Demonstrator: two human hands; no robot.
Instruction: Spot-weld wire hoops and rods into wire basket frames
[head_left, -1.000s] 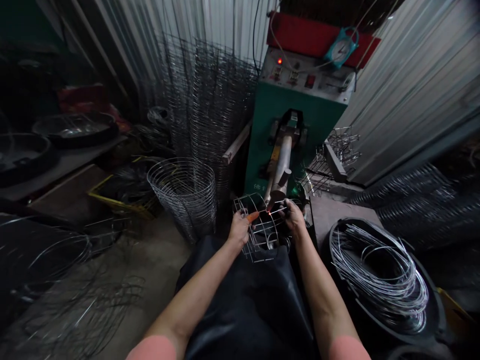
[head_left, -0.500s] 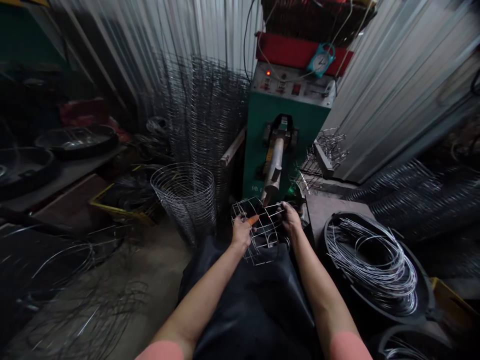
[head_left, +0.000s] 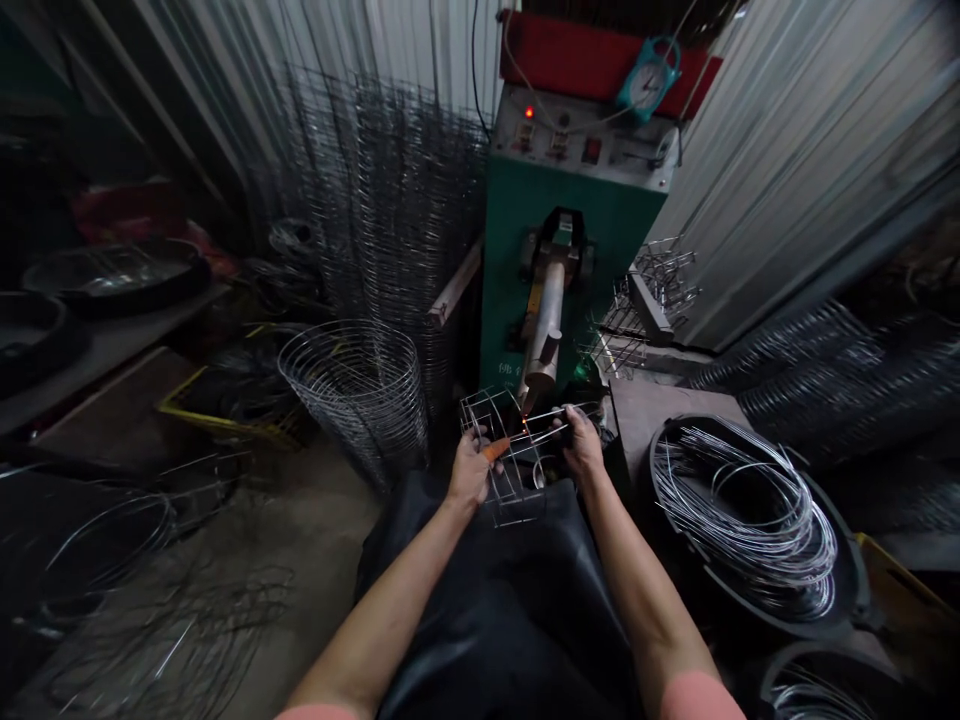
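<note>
Under the electrode arm (head_left: 546, 310) of a green spot welder (head_left: 600, 210), a small wire frame (head_left: 499, 490) lies against the tip, with tiny orange glows at the contact. My left hand (head_left: 470, 470) is closed on the frame's left side. An orange tapered piece (head_left: 496, 449) sticks out at its fingers; whether it is a finger cover or a tool handle, I cannot tell. My right hand (head_left: 583, 440) pinches the end of a straight wire (head_left: 544, 427) that runs left across the frame beneath the tip.
Stacked wire baskets (head_left: 360, 390) stand left of the welder. At right, a black tub (head_left: 851, 560) holds coiled wires (head_left: 780, 540). A dark apron (head_left: 502, 590) covers my lap. Bent wire frames (head_left: 667, 275) lie behind the welder's right side. A blue clock (head_left: 649, 80) hangs above.
The frame and my left hand have shifted slightly left and the grid is turned more edge-on. Orange glows now show at the tip. The view has tilted down a little.
</note>
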